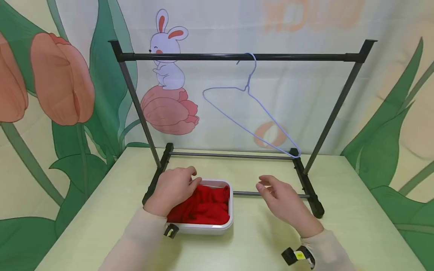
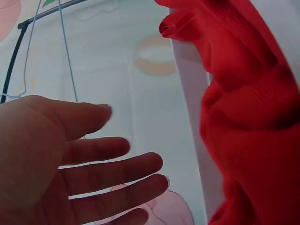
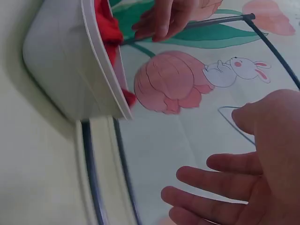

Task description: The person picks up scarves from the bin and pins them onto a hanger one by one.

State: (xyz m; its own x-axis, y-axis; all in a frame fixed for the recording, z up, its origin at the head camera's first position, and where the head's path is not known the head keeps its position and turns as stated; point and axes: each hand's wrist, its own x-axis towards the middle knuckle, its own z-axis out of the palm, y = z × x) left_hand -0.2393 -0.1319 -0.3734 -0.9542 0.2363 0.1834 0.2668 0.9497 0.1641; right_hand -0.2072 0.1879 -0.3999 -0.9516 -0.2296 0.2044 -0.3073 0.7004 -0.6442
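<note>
A white plastic basin (image 1: 217, 228) stands on the table with a bunched red cloth (image 1: 207, 207) inside it. Over the basin's left rim hovers my left hand (image 1: 174, 188), its fingers loosely bent and holding nothing. The left wrist view shows those fingers (image 2: 117, 173) spread apart, beside the red cloth (image 2: 262, 126). My right hand (image 1: 285, 201) is in the air to the right of the basin, with nothing in it. In the right wrist view its fingers (image 3: 220, 183) are extended and parted. A lilac wire hanger (image 1: 249, 131) hangs by its hook from the rack's top bar, tilted down to the right.
A black garment rack (image 1: 190, 57) stands on the pale table (image 1: 257, 248), its feet and lower bars behind and beside the basin. Behind it hangs a curtain (image 1: 220, 26) printed with tulips and a rabbit. Each wrist wears a strapped camera (image 1: 294, 256).
</note>
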